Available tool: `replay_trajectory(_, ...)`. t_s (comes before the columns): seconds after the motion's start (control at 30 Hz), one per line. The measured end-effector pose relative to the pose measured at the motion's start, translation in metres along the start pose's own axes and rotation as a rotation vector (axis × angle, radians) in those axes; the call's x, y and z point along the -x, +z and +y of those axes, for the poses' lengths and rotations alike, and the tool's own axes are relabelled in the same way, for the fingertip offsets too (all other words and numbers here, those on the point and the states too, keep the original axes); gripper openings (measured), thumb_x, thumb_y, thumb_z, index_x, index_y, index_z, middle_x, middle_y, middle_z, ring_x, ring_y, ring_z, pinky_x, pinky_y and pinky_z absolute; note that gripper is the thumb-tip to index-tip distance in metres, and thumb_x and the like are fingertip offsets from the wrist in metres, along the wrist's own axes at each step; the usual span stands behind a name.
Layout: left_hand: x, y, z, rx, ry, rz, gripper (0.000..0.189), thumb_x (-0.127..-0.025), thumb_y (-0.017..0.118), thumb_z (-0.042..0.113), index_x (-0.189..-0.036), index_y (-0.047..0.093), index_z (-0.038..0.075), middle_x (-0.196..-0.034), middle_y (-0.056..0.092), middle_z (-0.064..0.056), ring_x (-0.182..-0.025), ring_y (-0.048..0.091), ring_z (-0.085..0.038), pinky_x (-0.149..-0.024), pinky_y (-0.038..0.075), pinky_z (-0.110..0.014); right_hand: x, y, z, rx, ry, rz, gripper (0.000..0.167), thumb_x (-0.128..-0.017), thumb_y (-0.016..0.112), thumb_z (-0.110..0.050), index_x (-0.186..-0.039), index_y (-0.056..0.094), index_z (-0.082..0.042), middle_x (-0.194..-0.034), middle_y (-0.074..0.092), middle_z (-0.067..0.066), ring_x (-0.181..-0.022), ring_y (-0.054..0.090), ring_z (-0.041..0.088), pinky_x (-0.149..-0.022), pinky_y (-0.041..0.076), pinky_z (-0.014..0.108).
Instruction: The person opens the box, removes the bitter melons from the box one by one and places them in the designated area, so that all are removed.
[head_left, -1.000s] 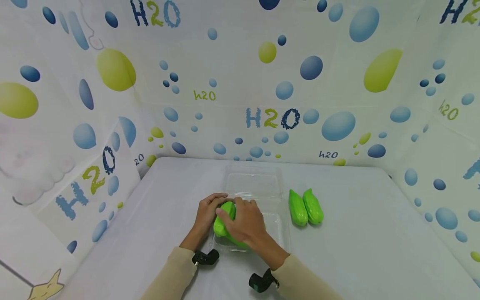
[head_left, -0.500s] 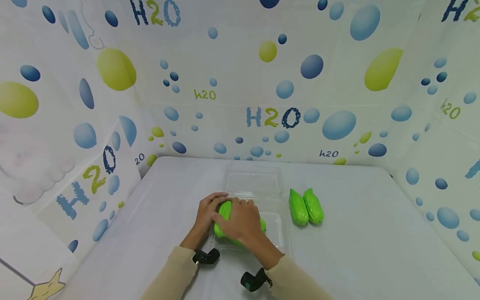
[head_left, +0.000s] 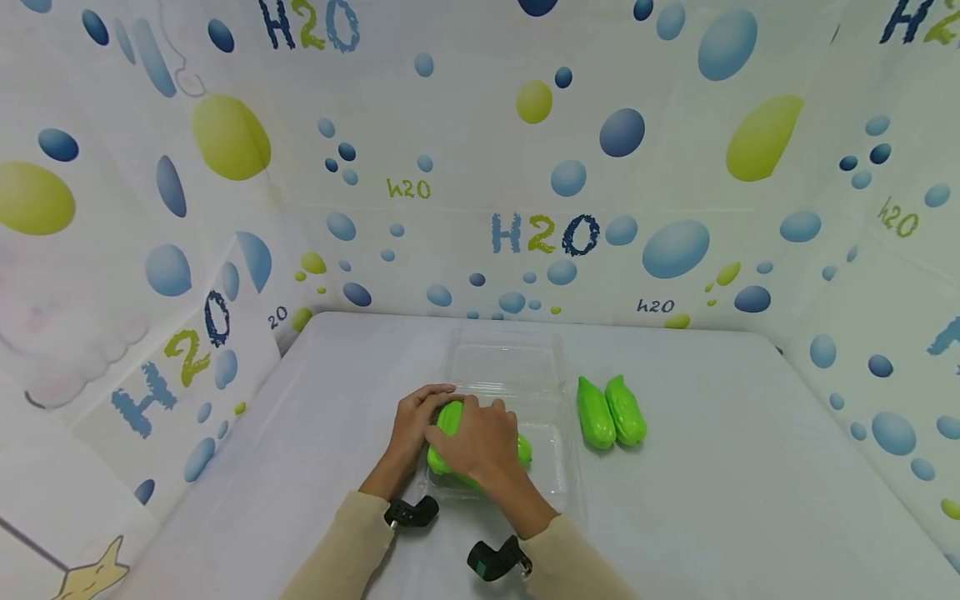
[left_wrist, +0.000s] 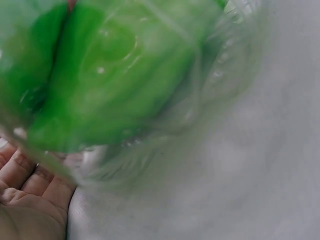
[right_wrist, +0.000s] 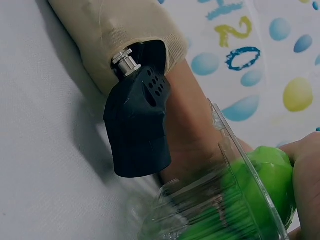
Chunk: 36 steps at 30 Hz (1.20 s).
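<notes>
A clear plastic clamshell box (head_left: 555, 467) lies on the white table, with glossy green toy vegetables in its left part. My left hand (head_left: 408, 425) holds the box at its left wall, fingers around the far left corner. Over the box, my right hand (head_left: 480, 442) grips a green toy vegetable (head_left: 449, 418), thumb on its near side. Another green toy vegetable (head_left: 524, 451) shows beyond the right hand, mostly hidden beneath it. In the left wrist view, green vegetables (left_wrist: 115, 75) press close behind the clear wall, and the left fingers (left_wrist: 17, 170) lie against the outside.
Two more green toy vegetables (head_left: 611, 414) lie side by side on the table, right of the box. The box's clear lid (head_left: 506, 358) is folded back, away from me. A patterned cloth wall (head_left: 465, 125) stands behind the table. Each wrist carries a black camera (head_left: 412, 512).
The right hand has shifted a little left over the vegetables, uncovering the green tip on its right. The left hand and the two vegetables outside the box stay put.
</notes>
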<state>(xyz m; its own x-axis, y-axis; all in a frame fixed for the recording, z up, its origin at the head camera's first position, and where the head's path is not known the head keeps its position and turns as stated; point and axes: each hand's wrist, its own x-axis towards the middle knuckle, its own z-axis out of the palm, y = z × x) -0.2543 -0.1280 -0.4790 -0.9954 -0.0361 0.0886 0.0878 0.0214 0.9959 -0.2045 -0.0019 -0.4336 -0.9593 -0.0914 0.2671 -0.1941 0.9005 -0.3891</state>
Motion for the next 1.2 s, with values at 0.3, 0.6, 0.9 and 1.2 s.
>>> replay_trajectory(0.3,-0.002,-0.001,0.000,0.035,-0.001,-0.006,0.031,-0.102,0.058,0.017,-0.123,0.069,-0.003,-0.111,0.076,-0.012,-0.110,0.067,-0.016,-0.088,0.054,-0.018,-0.001,0.001,0.000,-0.040,0.010,0.022,0.061,-0.082,0.057,-0.056,-0.112,0.070,-0.004,-0.087,0.065,0.008,-0.084,0.056,0.030,-0.073,0.047,0.045)
replay_trajectory(0.6,-0.003,-0.001,-0.001,0.015,0.013,-0.002,0.031,-0.103,0.057,0.018,-0.121,0.070,-0.002,-0.112,0.075,-0.015,-0.111,0.068,-0.019,-0.088,0.055,-0.018,-0.001,0.001,0.003,-0.085,0.019,0.034,0.057,-0.082,0.058,-0.054,-0.108,0.070,-0.005,-0.086,0.065,0.006,-0.083,0.056,0.028,-0.073,0.047,0.044)
replay_trajectory(0.9,-0.003,-0.003,0.003,0.001,-0.031,-0.011,0.030,-0.104,0.055,0.015,-0.123,0.069,-0.004,-0.116,0.074,-0.016,-0.107,0.067,-0.013,-0.087,0.054,-0.018,0.000,-0.001,0.004,-0.160,0.031,0.047,0.053,-0.080,0.059,-0.052,-0.105,0.069,-0.006,-0.079,0.058,0.003,-0.077,0.052,0.024,-0.065,0.042,0.039)
replay_trajectory(1.2,0.013,0.000,0.030,-0.037,-0.016,-0.015,0.029,-0.102,0.056,0.010,-0.121,0.068,-0.008,-0.125,0.067,-0.022,-0.102,0.063,-0.008,-0.082,0.054,-0.016,0.004,-0.008,0.011,-0.241,0.079,0.046,0.062,-0.080,0.062,-0.050,-0.119,0.068,-0.003,-0.087,0.062,0.009,-0.079,0.053,0.026,-0.060,0.040,0.035)
